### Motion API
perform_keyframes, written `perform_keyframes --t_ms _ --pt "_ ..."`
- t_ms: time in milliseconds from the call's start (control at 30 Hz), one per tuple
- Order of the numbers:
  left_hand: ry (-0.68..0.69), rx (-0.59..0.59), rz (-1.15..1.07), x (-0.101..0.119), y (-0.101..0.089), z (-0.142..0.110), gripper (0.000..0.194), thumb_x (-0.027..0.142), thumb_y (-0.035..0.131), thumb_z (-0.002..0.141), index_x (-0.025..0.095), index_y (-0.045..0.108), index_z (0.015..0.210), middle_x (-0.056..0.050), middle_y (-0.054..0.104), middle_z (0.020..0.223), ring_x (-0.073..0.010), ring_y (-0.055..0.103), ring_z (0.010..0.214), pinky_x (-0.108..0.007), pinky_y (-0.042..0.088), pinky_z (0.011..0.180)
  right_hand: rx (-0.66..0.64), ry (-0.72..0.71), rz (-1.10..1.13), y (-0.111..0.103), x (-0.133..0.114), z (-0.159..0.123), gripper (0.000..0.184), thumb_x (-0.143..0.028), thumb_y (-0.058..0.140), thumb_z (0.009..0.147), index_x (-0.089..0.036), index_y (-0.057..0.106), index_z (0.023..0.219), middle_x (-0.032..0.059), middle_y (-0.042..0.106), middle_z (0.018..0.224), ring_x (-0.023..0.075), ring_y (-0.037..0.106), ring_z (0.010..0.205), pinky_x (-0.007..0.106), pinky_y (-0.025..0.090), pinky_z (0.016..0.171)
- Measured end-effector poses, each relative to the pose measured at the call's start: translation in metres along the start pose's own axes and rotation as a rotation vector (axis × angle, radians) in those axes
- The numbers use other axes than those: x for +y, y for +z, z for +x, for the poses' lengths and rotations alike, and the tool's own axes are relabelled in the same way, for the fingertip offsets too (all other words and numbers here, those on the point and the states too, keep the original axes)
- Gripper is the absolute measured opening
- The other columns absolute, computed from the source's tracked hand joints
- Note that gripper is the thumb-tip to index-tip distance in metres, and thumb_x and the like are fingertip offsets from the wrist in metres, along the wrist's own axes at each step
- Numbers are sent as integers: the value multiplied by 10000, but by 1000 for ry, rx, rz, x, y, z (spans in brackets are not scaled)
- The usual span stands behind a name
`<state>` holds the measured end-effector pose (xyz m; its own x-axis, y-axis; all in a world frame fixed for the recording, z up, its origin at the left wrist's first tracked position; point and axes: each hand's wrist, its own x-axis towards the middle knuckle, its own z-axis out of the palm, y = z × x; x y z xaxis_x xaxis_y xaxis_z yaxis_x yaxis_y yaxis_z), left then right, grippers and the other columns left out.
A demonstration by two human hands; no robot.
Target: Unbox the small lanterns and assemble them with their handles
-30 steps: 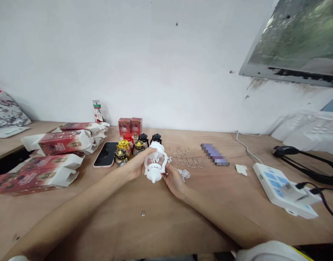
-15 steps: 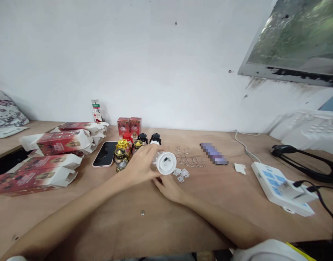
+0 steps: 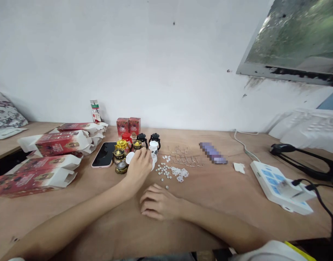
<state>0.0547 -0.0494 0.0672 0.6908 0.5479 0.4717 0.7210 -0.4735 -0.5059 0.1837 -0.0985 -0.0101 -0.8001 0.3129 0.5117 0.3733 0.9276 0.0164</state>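
While right hand (image 3: 161,203) rests half curled on wood-grained table (image 3: 114,232), palm hidden, contents cannot be told, left hand (image 3: 140,167) closes fingers round white plastic piece (image 3: 130,157) beside lanterns. Small round discs (image 3: 163,169), flat white tabs (image 3: 183,173), thin bent wires (image 3: 193,161) lie loose, unattached. Beyond, glossy gold, bronze, black lanterns (image 3: 120,155) stand, seemingly assembled; red card boxes (image 3: 134,126) upright behind.

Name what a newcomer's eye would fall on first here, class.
Probably the bright little lanterns, bunched left of centre on the table, with the left hand gripping a white lantern beside them. Next come the big red-and-white boxes lying at far left. Small round pieces lie scattered beyond the right hand.
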Motion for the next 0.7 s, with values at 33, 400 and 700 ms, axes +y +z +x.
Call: perform_keyframes --t_ms 33,400,700 --pt "-25 -46 -19 3 4 -2 242 20 458 839 65 668 949 -128 623 835 -250 540 891 -353 389 727 7 40 -35 1 2 -1 194 -294 465 923 -190 596 825 17 638 879 142 505 848 277 371 740" --pt "-151 -268 124 16 37 -20 563 -84 259 776 3 501 1276 -211 627 1061 -268 529 1060 -416 383 946 52 514 -302 1 46 -12 49 -134 518 836 -159 554 857 98 592 975 232 473 895 351 418 772" --pt "-180 -94 -273 24 45 -25 578 -91 242 737 -15 550 1220 -234 584 1171 -312 399 1283 -499 286 1084 25 654 -427 5 62 -2 219 -307 554 857 -137 552 993 166 571 1048 307 492 984 450 434 819"
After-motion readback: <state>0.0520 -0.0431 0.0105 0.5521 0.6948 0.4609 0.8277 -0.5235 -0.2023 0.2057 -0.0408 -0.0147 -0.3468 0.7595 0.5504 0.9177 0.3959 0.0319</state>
